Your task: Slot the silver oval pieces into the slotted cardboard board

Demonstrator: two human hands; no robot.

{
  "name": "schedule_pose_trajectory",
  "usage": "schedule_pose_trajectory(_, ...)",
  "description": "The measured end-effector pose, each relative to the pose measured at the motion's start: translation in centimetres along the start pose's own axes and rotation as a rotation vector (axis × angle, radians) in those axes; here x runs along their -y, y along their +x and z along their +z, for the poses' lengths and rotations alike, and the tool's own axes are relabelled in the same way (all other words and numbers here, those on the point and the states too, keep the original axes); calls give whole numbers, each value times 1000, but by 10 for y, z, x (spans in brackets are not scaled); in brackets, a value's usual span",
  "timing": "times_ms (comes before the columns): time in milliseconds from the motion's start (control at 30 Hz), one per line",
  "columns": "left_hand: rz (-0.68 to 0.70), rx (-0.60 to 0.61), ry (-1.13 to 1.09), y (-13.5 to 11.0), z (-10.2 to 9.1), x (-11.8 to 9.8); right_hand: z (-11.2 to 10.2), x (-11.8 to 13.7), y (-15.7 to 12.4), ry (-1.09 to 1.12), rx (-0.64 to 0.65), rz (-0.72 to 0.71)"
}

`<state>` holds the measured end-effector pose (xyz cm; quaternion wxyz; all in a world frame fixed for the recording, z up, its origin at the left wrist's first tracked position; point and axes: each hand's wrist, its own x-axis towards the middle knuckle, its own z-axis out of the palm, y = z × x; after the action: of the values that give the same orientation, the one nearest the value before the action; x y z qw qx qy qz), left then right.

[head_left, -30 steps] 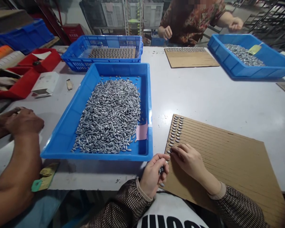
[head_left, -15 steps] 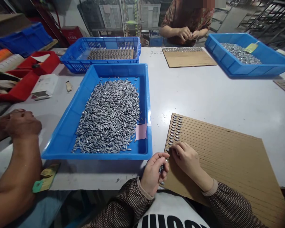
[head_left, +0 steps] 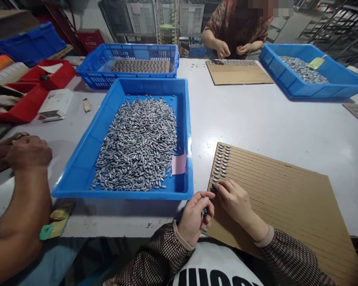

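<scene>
Curled around several small grey spindle-shaped pieces (head_left: 204,212), my left hand (head_left: 193,218) is closed at the near left edge of a grooved cardboard sheet (head_left: 274,198). My right hand (head_left: 234,200) rests over the sheet's left edge, its fingertips pinched together on a dark grey piece, mostly hidden. Beyond those fingers, two columns of the same pieces (head_left: 222,161) lie in the grooves. Below my left hand one more piece (head_left: 204,229) shows by the sheet's edge. Left of the sheet stands a blue tray (head_left: 122,194) with a heap of loose grey pieces (head_left: 140,143).
A co-worker's forearm (head_left: 31,190) lies at the left. Across the table, another person (head_left: 238,31) sits behind a partly filled cardboard sheet (head_left: 238,75) and a second blue tray (head_left: 322,91). A blue basket (head_left: 101,81) and red bins (head_left: 26,107) stand at the far left.
My right fingertips have shifted slightly up the sheet's left edge. Left hand stays almost still. Across the table, the other person's hands have moved apart, one lowered toward the sheet.
</scene>
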<state>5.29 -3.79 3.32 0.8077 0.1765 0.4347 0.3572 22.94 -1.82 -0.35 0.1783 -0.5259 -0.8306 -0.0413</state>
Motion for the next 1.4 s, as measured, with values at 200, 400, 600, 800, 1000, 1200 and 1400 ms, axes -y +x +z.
schedule_pose_trajectory(200,-3,2,-13,-1,0,0,3,-2,-3,-17,20,-36)
schedule_pose_trajectory(400,2,13,-12,-1,0,-1,2,0,0,-15,40,-38)
schedule_pose_trajectory(600,2,20,-18,0,-1,1,-1,-1,2,-33,71,-69)
schedule_pose_trajectory(800,13,7,-33,1,0,-1,0,1,2,-13,65,-53)
schedule_pose_trajectory(1000,-9,-54,-124,2,3,-6,-2,-6,2,172,6,55)
schedule_pose_trajectory(1200,-117,-21,-225,-1,11,-12,-33,-3,-6,470,-65,135)
schedule_pose_trajectory(1400,-140,92,-222,-4,17,4,-49,22,-21,521,25,6)
